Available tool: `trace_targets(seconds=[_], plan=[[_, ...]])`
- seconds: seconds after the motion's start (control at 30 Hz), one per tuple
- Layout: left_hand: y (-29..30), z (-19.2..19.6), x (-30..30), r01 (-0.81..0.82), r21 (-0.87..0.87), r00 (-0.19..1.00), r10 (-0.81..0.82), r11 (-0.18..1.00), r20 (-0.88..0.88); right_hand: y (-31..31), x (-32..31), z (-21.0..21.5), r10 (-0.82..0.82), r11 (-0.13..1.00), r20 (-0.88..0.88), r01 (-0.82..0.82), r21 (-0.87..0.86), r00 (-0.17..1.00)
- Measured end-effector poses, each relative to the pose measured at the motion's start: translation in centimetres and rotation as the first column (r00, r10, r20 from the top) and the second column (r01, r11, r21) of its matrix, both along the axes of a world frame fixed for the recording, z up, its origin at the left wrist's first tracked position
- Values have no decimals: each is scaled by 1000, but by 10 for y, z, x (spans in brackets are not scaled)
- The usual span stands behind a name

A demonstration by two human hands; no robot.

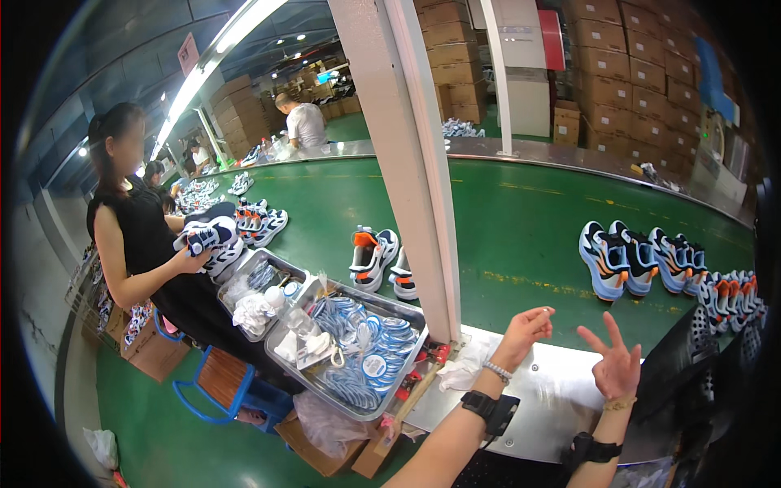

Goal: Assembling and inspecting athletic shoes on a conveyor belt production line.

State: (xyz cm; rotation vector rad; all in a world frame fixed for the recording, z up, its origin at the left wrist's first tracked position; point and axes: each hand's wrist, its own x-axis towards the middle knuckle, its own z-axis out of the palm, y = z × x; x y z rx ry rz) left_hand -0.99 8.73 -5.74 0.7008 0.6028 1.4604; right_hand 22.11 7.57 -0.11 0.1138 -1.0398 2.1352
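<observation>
Shoes point(604, 264) lengthwise across green belt point(521, 220), toe direction unclear, left hand point(523, 336) pinched, hold unclear, right hand point(617, 370) partly spread, empty.

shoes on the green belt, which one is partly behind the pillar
The white and orange shoe directly left of the pillar: its right part is hidden, while the other shoes on the belt appear clear of it.

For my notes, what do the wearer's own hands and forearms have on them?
All bare in view, without gloves or sleeves. Behind the left hand come a pale beaded bracelet and a black strapped device with a flat, boxy part; behind the right hand, a yellowish bracelet and a black wristband.
</observation>
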Motion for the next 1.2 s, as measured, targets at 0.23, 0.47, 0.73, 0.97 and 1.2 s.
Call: trace_targets(seconds=[0.23,0.47,0.73,0.97,1.2], plan=[[-2,1,28,159,28,985,-156,987,-74,7,-8,-11,-113,984,84,123,-127,990],[-6,9,37,145,-7,986,-145,989,-81,14,-4,-17,-197,962,201,229,-147,960],[-14,5,50,235,36,958,-225,971,-178,8,-2,-21,-182,979,287,201,-37,940],[-19,14,53,217,17,966,-212,976,-150,6,-19,-3,-92,989,223,116,-96,970],[-18,18,70,227,-44,967,-230,973,-106,15,-6,-14,-95,989,177,114,-98,980]])
